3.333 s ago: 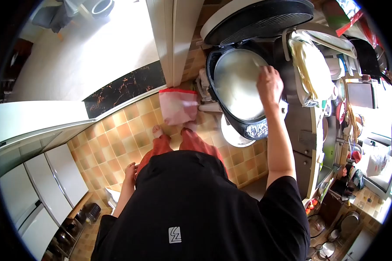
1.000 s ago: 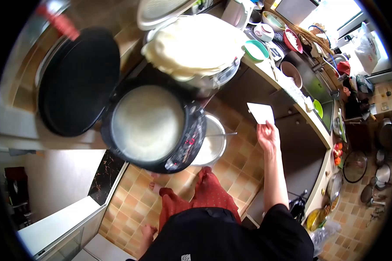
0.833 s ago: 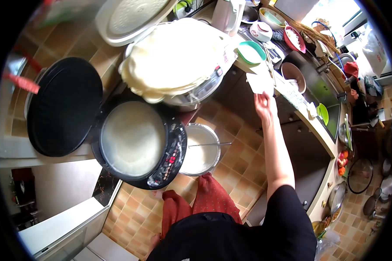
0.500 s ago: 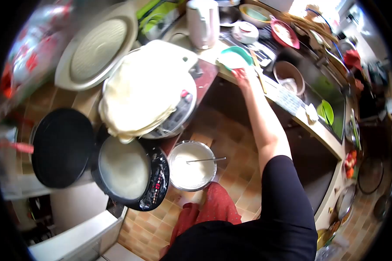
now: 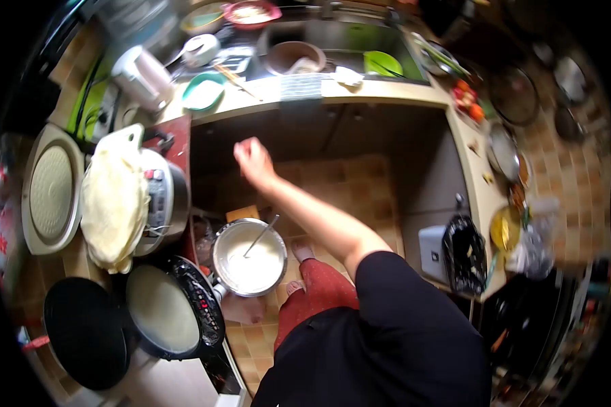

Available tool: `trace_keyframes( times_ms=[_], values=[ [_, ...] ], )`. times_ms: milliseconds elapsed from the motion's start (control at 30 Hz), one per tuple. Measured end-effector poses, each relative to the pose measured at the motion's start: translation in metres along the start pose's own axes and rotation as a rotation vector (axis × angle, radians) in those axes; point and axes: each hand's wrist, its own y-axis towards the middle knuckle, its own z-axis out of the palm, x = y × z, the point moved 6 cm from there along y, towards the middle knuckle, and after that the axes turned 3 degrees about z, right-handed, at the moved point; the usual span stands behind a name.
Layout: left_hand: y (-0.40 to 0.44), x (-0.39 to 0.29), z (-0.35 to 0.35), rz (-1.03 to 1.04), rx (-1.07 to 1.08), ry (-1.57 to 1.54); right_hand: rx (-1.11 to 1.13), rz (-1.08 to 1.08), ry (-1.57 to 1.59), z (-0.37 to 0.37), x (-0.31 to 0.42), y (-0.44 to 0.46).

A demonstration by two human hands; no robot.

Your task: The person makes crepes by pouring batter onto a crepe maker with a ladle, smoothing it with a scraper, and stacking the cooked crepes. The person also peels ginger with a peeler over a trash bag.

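My right hand (image 5: 254, 163) hangs in the air between the counter and the batter bowl. Its fingers are curled together, and anything inside them is hidden. Below it, a metal bowl of white batter (image 5: 234, 271) has a thin metal handle (image 5: 262, 235) sticking out. The teal bowl (image 5: 204, 91) with pale contents sits at the counter edge, apart from the hand. At lower left lies an open electric griddle, its pan holding a pale round pancake (image 5: 161, 306) and its black lid (image 5: 87, 332) folded back. Stacked thin pancakes (image 5: 115, 203) drape over a white board. My left hand is out of view.
A white kettle (image 5: 142, 78) stands behind the pancake stack, near a cream oval tray (image 5: 51, 190). Along the counter are chopsticks (image 5: 237, 83), a brown basin (image 5: 295, 58) and a green bowl (image 5: 383, 64). A black-lined bin (image 5: 464, 254) hangs at right.
My right hand has left the teal bowl and come back over the floor area, nearer the batter bowl. The head view has turned, shifting the counter across the picture.
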Motion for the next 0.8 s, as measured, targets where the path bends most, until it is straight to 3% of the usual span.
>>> trace_keyframes(
  times_ms=[100,133,200,333,433,500,567,600,700,733,800],
  values=[
    [0.034,0.012,-0.014,0.099,0.032,0.166,0.106,0.057,-0.172,-0.081,-0.053,-0.148],
    [0.046,0.015,-0.017,0.14,0.042,0.23,0.115,0.198,-0.274,-0.119,-0.054,-0.201],
    [0.07,0.019,-0.022,0.237,0.07,0.381,-0.052,0.313,-0.311,-0.191,-0.115,-0.29],
    [0.117,0.016,-0.017,0.534,0.147,0.763,-0.414,0.66,-0.545,-0.328,-0.137,-0.463],
    [0.134,-0.003,-0.01,0.769,0.145,0.986,-0.676,0.773,-0.544,-0.387,-0.145,-0.551],
    [0.139,-0.033,-0.009,0.734,0.064,1.02,-0.811,0.815,-0.483,-0.4,-0.15,-0.583],
    [0.137,-0.064,-0.015,0.586,-0.069,0.871,-0.903,0.86,-0.407,-0.404,-0.148,-0.598],
    [0.131,-0.081,-0.013,0.514,-0.123,0.768,-0.944,0.721,-0.381,-0.4,-0.162,-0.6],
    [0.049,-0.156,0.008,0.232,-0.019,0.186,-0.756,0.744,-0.477,-0.396,-0.143,-0.583],
    [0.052,-0.161,0.017,0.259,0.042,0.116,-0.686,0.745,-0.516,-0.403,-0.127,-0.573],
    [0.067,-0.168,0.038,0.31,0.155,-0.036,-0.787,0.485,-0.587,-0.441,-0.135,-0.563]
  ],
)
